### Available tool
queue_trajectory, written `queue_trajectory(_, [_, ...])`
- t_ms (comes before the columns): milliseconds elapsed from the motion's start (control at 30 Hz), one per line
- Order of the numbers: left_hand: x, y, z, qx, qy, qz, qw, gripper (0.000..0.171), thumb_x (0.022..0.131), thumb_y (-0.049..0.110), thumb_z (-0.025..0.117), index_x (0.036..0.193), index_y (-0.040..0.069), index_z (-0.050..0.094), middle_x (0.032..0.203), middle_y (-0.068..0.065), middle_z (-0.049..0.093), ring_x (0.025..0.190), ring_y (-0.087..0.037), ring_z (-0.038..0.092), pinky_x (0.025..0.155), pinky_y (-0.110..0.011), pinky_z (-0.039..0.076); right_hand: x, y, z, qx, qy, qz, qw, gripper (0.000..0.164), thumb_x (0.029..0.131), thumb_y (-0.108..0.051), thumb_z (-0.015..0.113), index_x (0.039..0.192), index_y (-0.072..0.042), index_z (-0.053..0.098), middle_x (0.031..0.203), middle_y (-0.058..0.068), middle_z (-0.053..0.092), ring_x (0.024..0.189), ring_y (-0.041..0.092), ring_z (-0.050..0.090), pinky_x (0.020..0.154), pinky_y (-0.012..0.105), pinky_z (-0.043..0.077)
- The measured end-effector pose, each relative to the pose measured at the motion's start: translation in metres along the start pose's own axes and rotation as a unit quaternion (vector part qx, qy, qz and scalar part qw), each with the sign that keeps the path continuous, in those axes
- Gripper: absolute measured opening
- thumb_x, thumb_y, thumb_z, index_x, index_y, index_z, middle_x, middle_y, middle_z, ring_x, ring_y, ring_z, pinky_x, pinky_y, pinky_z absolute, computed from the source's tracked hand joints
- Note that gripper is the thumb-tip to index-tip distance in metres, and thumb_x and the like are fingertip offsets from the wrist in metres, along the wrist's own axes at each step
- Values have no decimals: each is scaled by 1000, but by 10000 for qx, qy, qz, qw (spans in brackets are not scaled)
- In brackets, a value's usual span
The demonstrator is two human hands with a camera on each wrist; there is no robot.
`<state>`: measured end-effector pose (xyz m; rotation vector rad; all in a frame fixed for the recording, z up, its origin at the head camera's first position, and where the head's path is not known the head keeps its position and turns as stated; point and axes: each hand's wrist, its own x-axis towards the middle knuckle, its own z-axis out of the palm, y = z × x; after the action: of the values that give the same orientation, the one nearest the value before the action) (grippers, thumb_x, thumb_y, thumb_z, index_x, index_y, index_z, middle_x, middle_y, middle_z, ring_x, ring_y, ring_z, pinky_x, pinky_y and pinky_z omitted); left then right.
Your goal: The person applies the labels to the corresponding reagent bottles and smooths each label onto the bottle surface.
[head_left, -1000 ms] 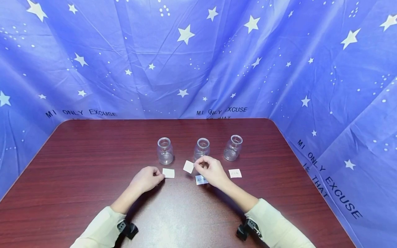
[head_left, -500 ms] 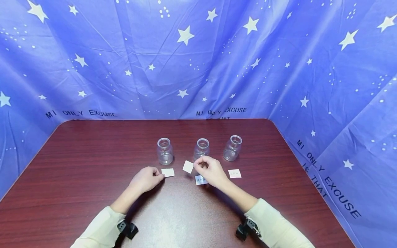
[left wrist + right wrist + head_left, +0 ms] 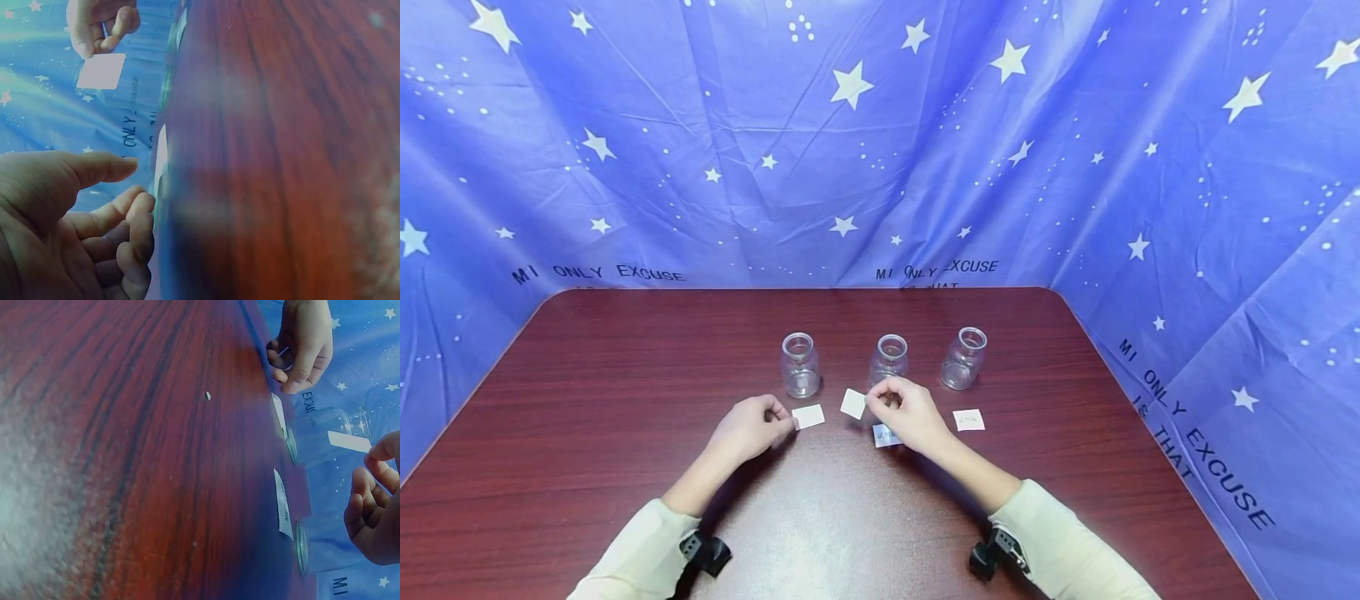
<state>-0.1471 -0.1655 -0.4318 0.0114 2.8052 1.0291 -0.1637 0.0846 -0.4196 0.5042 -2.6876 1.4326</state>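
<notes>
In the head view, my right hand (image 3: 910,414) pinches a small white square paper (image 3: 853,404) by its edge between thumb and fingertips. It is held up in front of the middle glass jar (image 3: 891,348). My left hand (image 3: 751,429) is by the left end of a blank white paper slip (image 3: 808,416) lying on the table. The left wrist view shows a gap between this hand's thumb and index finger, with nothing between them. Partly behind my right hand lies a slip with handwriting (image 3: 885,435); another written slip (image 3: 968,420) lies farther right.
The left glass jar (image 3: 801,371) stands behind the blank slip, and the right glass jar (image 3: 964,360) behind the far-right slip. The jars are clear and without lids. A blue star-patterned curtain (image 3: 775,208) hangs around the dark red wooden table (image 3: 625,375).
The left hand's index finger has lifted away from the thumb, and the blank slip has turned slightly. The right hand with its square paper has barely moved.
</notes>
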Motion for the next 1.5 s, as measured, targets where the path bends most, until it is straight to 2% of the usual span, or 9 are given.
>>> queue_trajectory(300, [4, 6, 4, -698, 251, 548, 9957, 11, 82, 20, 67, 89, 12, 63, 77, 3, 67, 68, -6, 56, 64, -24, 43, 0, -1, 4, -219, 107, -406, 9989, 6, 83, -11, 64, 79, -13, 66, 71, -3, 57, 59, 4, 47, 54, 16, 41])
queue_trajectory(500, [7, 17, 12, -1240, 354, 808, 9884, 12, 82, 18, 69, 90, 10, 64, 80, -1, 68, 67, -7, 57, 61, -21, 45, 0, -1, 6, -464, 297, -753, 9956, 6, 82, -10, 65, 78, -14, 66, 71, -4, 57, 62, 3, 47, 55, 15, 42])
queue_trajectory(700, [8, 27, 18, -1683, 218, 969, 9807, 12, 83, 17, 69, 91, 9, 64, 81, -2, 68, 65, -6, 57, 62, -20, 46, 0, -2, 8, -639, 418, -1014, 9919, 5, 83, -10, 65, 79, -13, 66, 71, -5, 57, 62, 4, 49, 56, 15, 43])
queue_trajectory(867, [8, 30, 23, -2031, 53, 1119, 9727, 13, 84, 16, 68, 92, 6, 64, 82, -10, 69, 66, -13, 61, 61, -19, 47, -2, -3, 12, -873, 495, -1235, 9873, 6, 83, -11, 64, 79, -15, 65, 71, -6, 57, 61, 3, 48, 54, 15, 42])
queue_trajectory(1000, [8, 32, 25, -2119, 13, 1149, 9705, 14, 84, 16, 67, 93, 5, 65, 80, -12, 68, 64, -16, 61, 60, -19, 47, -4, -4, 14, -1037, 532, -1489, 9820, 7, 83, -10, 64, 79, -15, 65, 72, -6, 57, 61, 3, 49, 54, 14, 42])
queue_trajectory(1167, [9, 33, 25, -2259, -24, 1132, 9676, 19, 85, 20, 67, 96, 4, 66, 79, -15, 68, 62, -23, 64, 58, -20, 48, -7, -6, 14, -1105, 438, -1727, 9778, 6, 83, -10, 65, 80, -15, 64, 73, -5, 59, 60, 9, 53, 54, 13, 41])
queue_trajectory(1300, [9, 33, 25, -2352, -36, 1069, 9660, 23, 87, 24, 66, 99, 5, 67, 82, -15, 69, 65, -21, 64, 60, -20, 48, -8, -7, 15, -1180, 377, -1882, 9743, 5, 83, -11, 66, 82, -15, 63, 74, -5, 58, 61, 11, 55, 56, 12, 42])
queue_trajectory(1500, [9, 32, 24, -2379, 29, 984, 9663, 26, 88, 28, 64, 100, 6, 69, 85, -15, 71, 74, -18, 66, 64, -20, 49, -8, -9, 19, -1333, 361, -1984, 9703, 4, 83, -14, 66, 80, -16, 64, 73, -6, 57, 62, 6, 53, 57, 11, 41])
